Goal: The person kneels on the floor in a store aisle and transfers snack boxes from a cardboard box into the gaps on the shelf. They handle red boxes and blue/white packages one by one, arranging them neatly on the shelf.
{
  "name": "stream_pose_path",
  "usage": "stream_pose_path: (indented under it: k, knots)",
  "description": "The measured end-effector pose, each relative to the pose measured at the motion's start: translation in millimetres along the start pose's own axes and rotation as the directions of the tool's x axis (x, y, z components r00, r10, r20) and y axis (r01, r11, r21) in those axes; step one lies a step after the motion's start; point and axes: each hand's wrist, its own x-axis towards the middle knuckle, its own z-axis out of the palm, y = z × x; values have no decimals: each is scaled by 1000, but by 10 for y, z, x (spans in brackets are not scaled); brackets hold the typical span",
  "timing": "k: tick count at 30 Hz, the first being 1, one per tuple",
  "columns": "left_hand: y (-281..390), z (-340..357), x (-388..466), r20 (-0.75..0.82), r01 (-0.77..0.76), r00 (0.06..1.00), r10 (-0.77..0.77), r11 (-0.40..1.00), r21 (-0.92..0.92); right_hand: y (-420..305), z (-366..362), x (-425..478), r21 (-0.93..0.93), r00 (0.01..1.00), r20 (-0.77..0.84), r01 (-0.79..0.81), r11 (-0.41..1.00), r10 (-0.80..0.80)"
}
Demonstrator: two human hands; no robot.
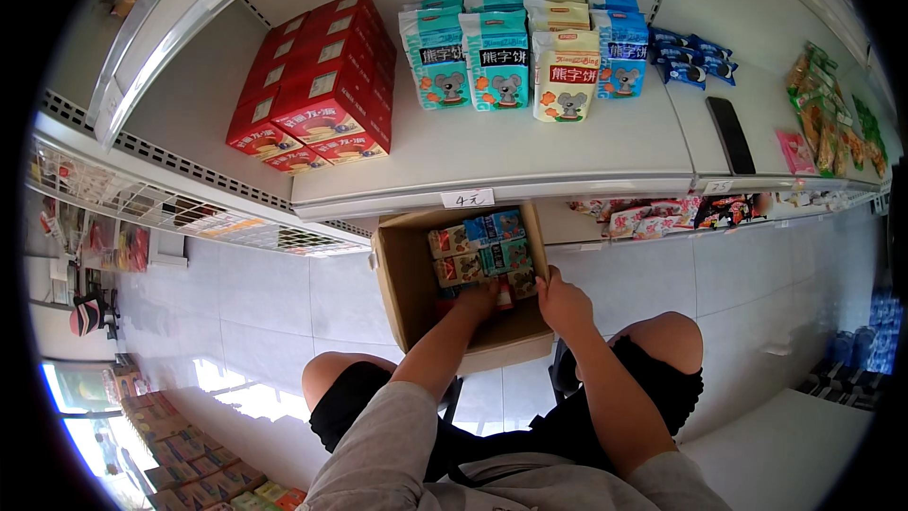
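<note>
An open cardboard box (397,277) stands between my knees, below the front edge of the shelf. Inside it lie blue, teal and cream biscuit packs (457,268) in rows. My left hand (479,301) reaches down into the box among the nearer packs, beside a small red item (504,294). Its fingertips are partly hidden, so any hold on a pack does not show. My right hand (565,301) grips the box's right wall at the rim. Above the box, teal biscuit packs (496,64), cream packs (565,78) and blue packs (621,57) stand upright in columns on the white shelf (454,149).
Stacked red pie boxes (312,99) occupy the shelf's left side. Small blue cookie packs (684,60), a black phone (731,135) and bagged snacks (826,113) lie to the right. The shelf lip carries a price tag (467,198). Red-and-white packets (649,218) fill a lower shelf.
</note>
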Motion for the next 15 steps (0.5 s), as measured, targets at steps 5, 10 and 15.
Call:
stream_pose_path:
  k: [5, 10, 15]
  knots:
    - [-394, 275, 75, 134, -59, 984, 114, 932, -358, -64, 11, -33, 6, 999, 4, 33, 999, -33]
    - [-465, 200, -49, 107, -14, 992, 70, 892, -453, -5, 31, 11, -18, 999, -20, 40, 999, -40]
    - [-316, -214, -429, 69, 17, 997, 19, 871, -491, 51, 34, 37, -74, 998, -37, 48, 996, -51]
